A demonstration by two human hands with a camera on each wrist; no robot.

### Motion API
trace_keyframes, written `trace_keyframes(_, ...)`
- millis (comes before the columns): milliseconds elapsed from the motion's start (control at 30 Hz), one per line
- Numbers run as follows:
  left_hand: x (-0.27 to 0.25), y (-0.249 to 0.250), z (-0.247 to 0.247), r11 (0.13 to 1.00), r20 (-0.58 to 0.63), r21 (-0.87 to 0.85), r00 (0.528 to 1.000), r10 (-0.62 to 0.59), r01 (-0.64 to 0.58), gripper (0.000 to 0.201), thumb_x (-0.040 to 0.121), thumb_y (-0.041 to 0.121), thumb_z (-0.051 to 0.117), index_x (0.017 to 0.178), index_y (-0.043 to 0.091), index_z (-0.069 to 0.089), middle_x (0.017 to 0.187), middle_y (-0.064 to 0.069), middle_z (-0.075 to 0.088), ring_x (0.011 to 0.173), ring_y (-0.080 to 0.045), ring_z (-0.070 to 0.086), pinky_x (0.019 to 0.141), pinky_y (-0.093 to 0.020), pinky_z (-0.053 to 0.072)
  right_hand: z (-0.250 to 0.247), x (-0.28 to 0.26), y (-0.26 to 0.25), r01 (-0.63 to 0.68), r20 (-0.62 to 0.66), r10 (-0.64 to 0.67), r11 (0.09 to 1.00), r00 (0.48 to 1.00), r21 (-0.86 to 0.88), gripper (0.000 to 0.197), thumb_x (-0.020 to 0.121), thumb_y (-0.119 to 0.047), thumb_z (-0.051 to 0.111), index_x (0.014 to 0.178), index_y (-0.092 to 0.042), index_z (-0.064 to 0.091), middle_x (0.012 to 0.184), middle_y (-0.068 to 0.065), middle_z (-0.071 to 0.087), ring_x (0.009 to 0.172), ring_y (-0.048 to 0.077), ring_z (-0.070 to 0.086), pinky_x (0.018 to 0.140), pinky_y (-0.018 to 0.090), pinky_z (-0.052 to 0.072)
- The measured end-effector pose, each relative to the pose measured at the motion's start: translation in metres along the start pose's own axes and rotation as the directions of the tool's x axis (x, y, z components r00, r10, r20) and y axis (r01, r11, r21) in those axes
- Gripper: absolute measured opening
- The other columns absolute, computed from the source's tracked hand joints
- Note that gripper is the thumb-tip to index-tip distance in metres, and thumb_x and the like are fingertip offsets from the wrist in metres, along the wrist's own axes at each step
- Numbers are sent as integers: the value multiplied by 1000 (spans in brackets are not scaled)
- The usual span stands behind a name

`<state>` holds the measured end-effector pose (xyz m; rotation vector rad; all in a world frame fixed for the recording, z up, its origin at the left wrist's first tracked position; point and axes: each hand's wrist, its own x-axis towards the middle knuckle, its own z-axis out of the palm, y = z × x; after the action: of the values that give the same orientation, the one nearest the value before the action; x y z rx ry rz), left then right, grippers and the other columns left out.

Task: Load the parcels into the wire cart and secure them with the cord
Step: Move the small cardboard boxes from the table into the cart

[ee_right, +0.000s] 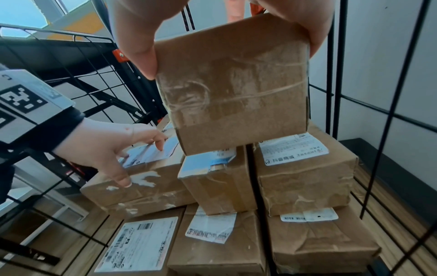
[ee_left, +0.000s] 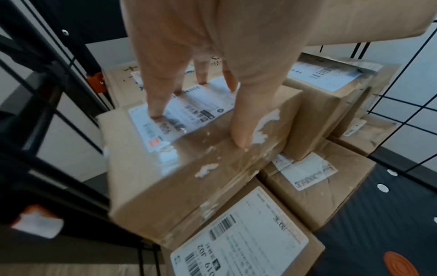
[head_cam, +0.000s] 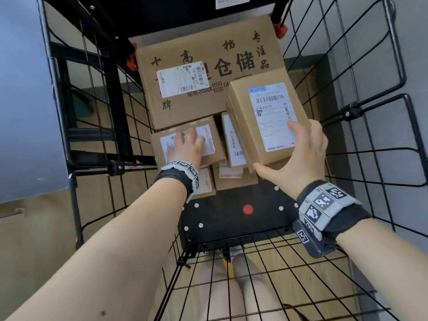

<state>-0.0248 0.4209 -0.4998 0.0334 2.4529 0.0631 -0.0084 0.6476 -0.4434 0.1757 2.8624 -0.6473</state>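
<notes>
Both my hands are inside the black wire cart [head_cam: 361, 107]. My right hand [head_cam: 298, 158] grips a brown parcel [head_cam: 266, 117] with a white shipping label. It holds the parcel's near end between thumb and fingers, above the stacked parcels; the right wrist view shows the taped end of this parcel [ee_right: 236, 84]. My left hand [head_cam: 187, 147] rests with straight fingers on the label of a taped parcel [ee_left: 189, 168] at the stack's left. A large printed carton [head_cam: 208, 54] lies at the back. No cord is in view.
Several small labelled parcels [ee_right: 302, 177] are stacked in two layers under the held one. The cart's black floor [head_cam: 231, 218], with white dots and a red dot, shows bare at the near end. Wire walls close in left and right. A black frame with orange clips [head_cam: 281, 31] stands behind.
</notes>
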Motion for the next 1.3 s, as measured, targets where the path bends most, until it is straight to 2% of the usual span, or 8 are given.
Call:
trace_keyframes(300,0,-6,8,995,3,-102,1000,-16,16,54,82,2,61,127,22,38,155,-11,1,144,-38,-1,109,-57,27,2,1,1,56,-16,-55,998,998,41,103,47,-60,74,133,-18,36,140,11,27,126,30,29,105,46,35)
trace_keyframes(433,-13,2,1,906,166,-234,932,-321,354,64,87,11,51,139,36,24,155,-17,-8,138,-50,9,102,-59,31,-8,-1,-5,98,-14,-97,994,995,47,103,47,-60,74,133,-17,35,142,12,26,128,31,28,107,46,34)
trace_keyframes(600,-21,3,21,739,242,-386,833,-497,553,84,89,23,58,152,16,2,151,-29,10,136,-49,22,110,-53,26,-11,-8,-5,167,18,-168,985,986,44,102,46,-59,74,131,-19,33,140,10,26,128,29,27,105,47,36)
trace_keyframes(900,-31,-8,35,757,175,-474,890,-420,450,90,89,11,60,150,32,-3,155,-20,-17,145,-35,-4,116,-45,11,1,-28,-2,214,103,-216,976,971,31,104,47,-55,79,133,-17,34,140,11,25,129,29,23,107,48,34)
trace_keyframes(1000,-34,-15,26,731,203,-500,883,-423,465,74,93,16,50,151,31,8,156,-20,-1,143,-39,8,115,-48,17,-1,-34,-5,252,135,-250,968,959,-1,104,48,-53,80,133,-15,35,142,12,23,130,27,19,108,46,33)
trace_keyframes(1133,-48,-16,2,778,62,-512,918,-391,365,50,93,12,44,142,18,38,145,-18,33,129,-37,39,105,-38,35,-11,-43,-9,284,202,-277,959,939,-2,104,49,-46,82,135,-16,33,146,12,17,134,28,14,108,46,29)
trace_keyframes(1200,-59,-16,-9,669,27,-672,913,-406,317,40,98,16,37,138,12,45,140,-14,45,125,-31,47,100,-33,38,-16,-48,-10,308,250,-299,951,921,2,102,49,-45,81,133,-20,29,148,11,14,137,30,12,110,49,29)
trace_keyframes(1300,-75,-13,-26,365,93,-883,873,-479,295,47,102,38,24,126,12,55,129,-14,56,116,-30,53,97,-33,41,-25,-56,-13,350,350,-320,936,881,-26,102,49,-44,80,134,-22,27,151,8,6,140,28,3,113,51,24)
